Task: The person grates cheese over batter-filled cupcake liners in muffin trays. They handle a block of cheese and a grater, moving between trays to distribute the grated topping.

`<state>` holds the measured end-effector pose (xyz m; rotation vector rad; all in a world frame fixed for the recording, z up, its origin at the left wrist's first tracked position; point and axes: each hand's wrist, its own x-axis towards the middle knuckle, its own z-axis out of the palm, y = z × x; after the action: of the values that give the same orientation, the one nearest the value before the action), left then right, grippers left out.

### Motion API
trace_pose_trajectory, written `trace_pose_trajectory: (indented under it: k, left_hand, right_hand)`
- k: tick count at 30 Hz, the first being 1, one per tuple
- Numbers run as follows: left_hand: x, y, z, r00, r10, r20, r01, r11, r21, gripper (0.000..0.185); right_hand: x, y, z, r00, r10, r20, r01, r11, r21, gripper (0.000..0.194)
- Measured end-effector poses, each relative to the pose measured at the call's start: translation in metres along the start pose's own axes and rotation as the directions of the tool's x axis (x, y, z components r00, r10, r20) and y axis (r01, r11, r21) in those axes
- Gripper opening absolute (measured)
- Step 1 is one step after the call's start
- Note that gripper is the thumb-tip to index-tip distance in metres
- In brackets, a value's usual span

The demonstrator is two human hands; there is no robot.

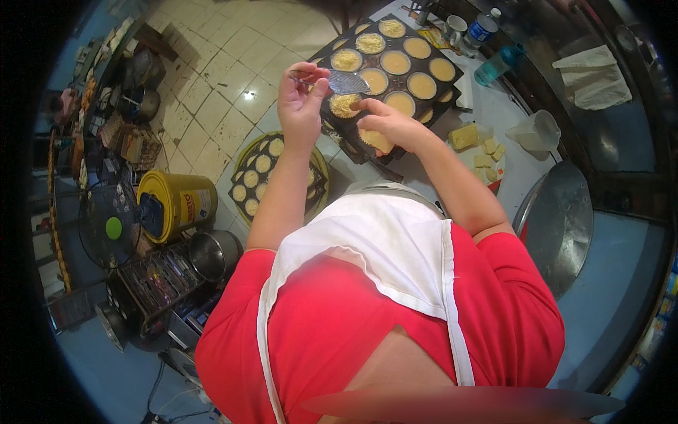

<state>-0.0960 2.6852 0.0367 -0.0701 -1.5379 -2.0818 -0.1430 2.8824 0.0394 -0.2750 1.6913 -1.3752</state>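
My left hand [303, 100] holds a small metal hand grater [347, 83] by its wire handle, over a dark muffin tray [397, 82]. The tray's paper-lined cups hold yellow batter; several near its left side, such as this cup [345, 105], are topped with grated cheese. My right hand [389, 126] reaches over the tray's near edge, its index finger touching the cheese on that cup. Below the palm lies a batter-filled cup [375, 140], partly hidden. Whether the right fingers hold any cheese cannot be told.
On the white table at right are a cheese block [464, 137], cheese pieces [483, 160], a clear plastic pitcher [534, 131], a teal bottle [499, 64], a water bottle [481, 32] and a mug [455, 29]. Another filled tray [259, 172] rests on a round yellow container at lower left.
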Motion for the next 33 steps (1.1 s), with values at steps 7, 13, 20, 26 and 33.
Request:
trace_pose_trajectory:
  k: [7, 13, 20, 26, 33]
  left_hand:
    - [0.001, 0.001, 0.002, 0.999, -0.034, 0.025, 0.034, 0.999, -0.014, 0.028]
    - [0.001, 0.003, 0.003, 0.999, -0.033, 0.043, 0.033, 0.999, 0.015, 0.028]
    - [0.005, 0.005, 0.009, 0.999, -0.020, 0.046, 0.019, 1.000, 0.018, 0.028]
    - [0.028, -0.021, 0.040, 0.996, -0.050, 0.074, 0.047, 0.998, 0.047, 0.027]
    - [0.039, -0.038, 0.057, 0.999, -0.028, 0.018, 0.026, 0.995, 0.100, 0.025]
  right_hand:
    - [-0.020, 0.026, -0.036, 0.947, -0.212, 0.239, 0.002, 0.753, 0.658, 0.063]
    - [-0.019, 0.038, -0.046, 0.947, -0.247, 0.205, 0.034, 0.712, 0.702, 0.056]
    - [0.002, 0.010, -0.058, 0.931, -0.299, -0.210, 0.339, 0.491, 0.802, 0.043]
    - [0.039, -0.030, -0.046, 0.748, -0.514, -0.420, 0.654, 0.677, 0.336, 0.042]
    - [0.068, -0.020, -0.046, 0.643, -0.572, -0.509, 0.686, 0.726, 0.050, 0.032]
